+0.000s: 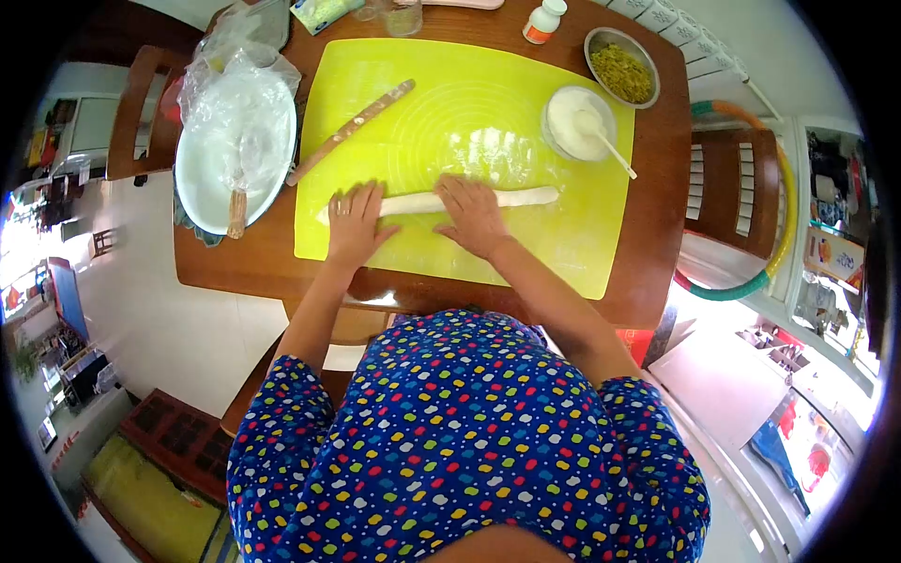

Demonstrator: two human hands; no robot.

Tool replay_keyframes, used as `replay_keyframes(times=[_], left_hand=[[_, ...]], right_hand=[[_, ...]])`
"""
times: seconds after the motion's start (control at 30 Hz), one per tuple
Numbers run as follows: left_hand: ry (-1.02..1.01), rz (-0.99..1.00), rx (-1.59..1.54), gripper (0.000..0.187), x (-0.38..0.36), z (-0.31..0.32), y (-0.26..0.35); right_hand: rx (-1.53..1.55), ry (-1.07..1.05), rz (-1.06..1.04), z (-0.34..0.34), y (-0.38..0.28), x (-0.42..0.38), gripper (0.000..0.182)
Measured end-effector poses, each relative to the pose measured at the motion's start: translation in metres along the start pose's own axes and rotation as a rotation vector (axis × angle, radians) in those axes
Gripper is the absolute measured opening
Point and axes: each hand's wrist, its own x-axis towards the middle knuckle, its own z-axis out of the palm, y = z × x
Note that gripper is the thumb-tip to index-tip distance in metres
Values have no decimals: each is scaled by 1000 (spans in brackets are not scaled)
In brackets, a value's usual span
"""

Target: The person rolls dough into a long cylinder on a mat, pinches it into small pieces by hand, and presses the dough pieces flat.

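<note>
A long rope of white dough (411, 204) lies across a yellow-green mat (361, 84) in front of me. Over its left end rests my left hand (354, 225), fingers stretched out and thumb apart. My right hand (472, 216) lies flat on the rope a little right of its middle, palm down. The dough's right end sticks out beyond that hand. Behind my hands, a thin wooden rolling pin (352, 131) lies slantwise on the mat, dusted with flour. Loose flour whitens the mat's middle.
At the mat's right stands a bowl of flour (574, 117) with a white spoon (617, 158). Behind it are a metal bowl of chopped greenish filling (621, 75) and a white bottle (544, 21). A white basin (192, 178) with plastic bags and a wooden-handled tool (237, 214) stands left.
</note>
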Motion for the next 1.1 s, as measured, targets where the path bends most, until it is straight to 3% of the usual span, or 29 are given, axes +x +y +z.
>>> replay_keyframes(times=[0.07,0.13,0.17,0.2,0.27,0.3,0.33,0.4,0.5,0.57,0.63,0.73,0.87,0.93,1.0,1.07,1.1], left_hand=[[8,134,40,60,-15,9,-22],[-34,20,73,47,-21,20,-40],[36,113,70,34,-14,10,-42],[43,120,69,34,-4,-1,-47],[-217,291,143,26,6,-23,-61],[-219,329,138,14,13,-30,-67],[-220,327,136,14,18,-35,-71],[-225,316,239,7,26,-46,-83],[-268,363,199,15,29,-57,-97],[-309,368,184,20,31,-64,-95],[-593,218,263,29,37,-81,-77],[-495,190,174,31,33,-78,-73],[-561,144,107,35,39,-65,-30],[-268,444,80,33,40,-56,-12],[-258,331,-62,35,66,-36,-3],[-251,215,-202,38,79,-15,13],[-73,161,-138,38,82,-6,26]], right_hand=[[9,42,-7,22,13,-7,56],[19,77,-21,21,26,-14,50],[43,-65,21,10,31,-14,45],[60,-200,62,-4,38,-11,40],[66,-165,65,-33,53,-20,36],[0,-302,108,-46,60,-24,32],[-63,-439,148,-57,67,-32,29],[-87,-376,175,-72,82,-57,25],[-88,-306,353,-84,103,-87,25],[-116,-324,352,-90,108,-107,25],[-157,-285,358,-92,113,-121,25],[-183,-162,412,-95,125,-139,25],[-227,-200,587,-91,104,-108,23],[-287,142,327,-56,100,-91,40],[-10,139,204,-70,55,-37,56],[60,212,116,-60,38,10,52],[66,208,109,-42,32,25,52]])
